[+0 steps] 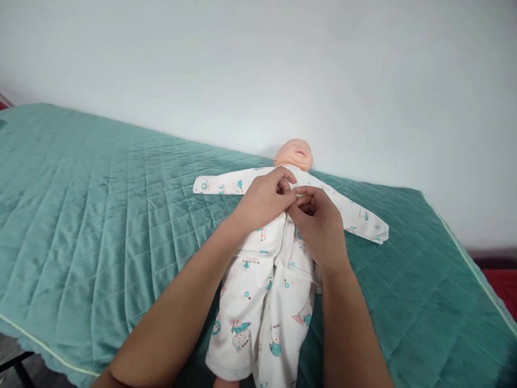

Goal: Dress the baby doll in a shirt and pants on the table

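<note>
A baby doll (pixel 293 152) lies on its back, its head toward the wall and its feet toward me. It wears a white printed top (pixel 258 240) with long sleeves spread out to both sides, and matching white pants (pixel 242 312). Over the doll's chest, my left hand (pixel 270 195) pinches the front edge of the top. Close against it, my right hand (pixel 319 218) pinches the same front opening from the other side. The fingertips of both hands nearly meet. Whatever fastening lies between them is hidden by the fingers.
A green quilted cover (pixel 121 215) spreads under the doll, with a pale trim along its edge. Behind it rises a plain white wall (pixel 242 70). Something red (pixel 503 288) shows at the right edge, and a dark metal leg (pixel 20 369) at the lower left.
</note>
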Demonstrator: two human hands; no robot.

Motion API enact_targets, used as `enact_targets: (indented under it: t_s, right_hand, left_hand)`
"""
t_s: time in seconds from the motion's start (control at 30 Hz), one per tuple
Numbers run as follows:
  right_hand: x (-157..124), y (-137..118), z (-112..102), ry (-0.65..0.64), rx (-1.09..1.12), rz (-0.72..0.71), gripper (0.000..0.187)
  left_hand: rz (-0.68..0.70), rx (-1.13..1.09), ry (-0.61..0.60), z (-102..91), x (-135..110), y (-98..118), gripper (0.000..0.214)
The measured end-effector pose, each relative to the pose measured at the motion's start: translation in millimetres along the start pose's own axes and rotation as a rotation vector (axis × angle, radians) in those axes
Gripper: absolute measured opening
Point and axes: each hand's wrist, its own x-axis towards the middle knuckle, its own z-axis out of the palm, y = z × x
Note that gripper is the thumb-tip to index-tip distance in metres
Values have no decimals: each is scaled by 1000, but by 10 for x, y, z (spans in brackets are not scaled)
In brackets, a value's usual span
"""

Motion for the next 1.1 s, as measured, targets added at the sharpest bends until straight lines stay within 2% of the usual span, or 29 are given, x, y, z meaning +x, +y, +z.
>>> enact_targets:
  t_s: [0.17,0.4,0.63,0.77,0.9,1.1]
  right_hand:
    - [12,1,-19,-16,1,1,28]
    - [9,-22,-40,-41,16,6,32]
    - [10,-23,-41,-52,5,-7,33]
    - [-7,-45,-19,-42,-71,-22,31]
    - [-31,-85,5,-30,-164,-43,30]
    - [-21,-73,4,-40,-139,-34,31]
  left_hand:
    - [-13,-70,42,10,-3,-25,21]
    - [-8,-281,-49,-69,-4,-53,18]
    - [35,-269,-81,-96,7,-103,12]
    - [51,-263,-97,-107,11,-113,9]
    - [38,-298,-110,-120,11,-115,8]
    - [-19,-292,-117,-120,14,-98,13]
